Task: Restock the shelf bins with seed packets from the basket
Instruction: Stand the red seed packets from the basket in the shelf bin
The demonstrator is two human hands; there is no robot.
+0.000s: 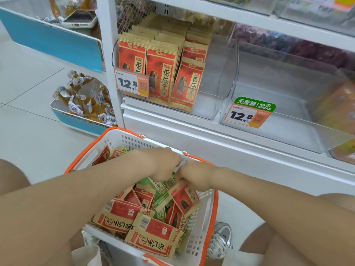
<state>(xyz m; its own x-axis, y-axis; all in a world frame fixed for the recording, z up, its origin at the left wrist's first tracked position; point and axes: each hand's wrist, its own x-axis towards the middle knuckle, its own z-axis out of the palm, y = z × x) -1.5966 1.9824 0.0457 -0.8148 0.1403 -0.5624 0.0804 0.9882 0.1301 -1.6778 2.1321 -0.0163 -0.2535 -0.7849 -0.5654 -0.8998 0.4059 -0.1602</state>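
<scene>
Left hand (165, 164) in basket (199, 237), fingers (163, 177) curled down among packets (123, 214), my grip hidden: cannot tell | right hand (196, 177) just beside it, pinching red packet (185, 198) by its top | basket on floor (28, 83) below shelf (192, 135) | left bin (203, 104) holds upright stock (161, 73); right bin (288, 131) beside it

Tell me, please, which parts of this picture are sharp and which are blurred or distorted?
Head view: the left price tag and shelved red packets read sharply; the left hand and right hand in the basket are motion-blurred; the orange packets at the right edge smear; the shelf post leans; the clear right bin shows glare.
</scene>
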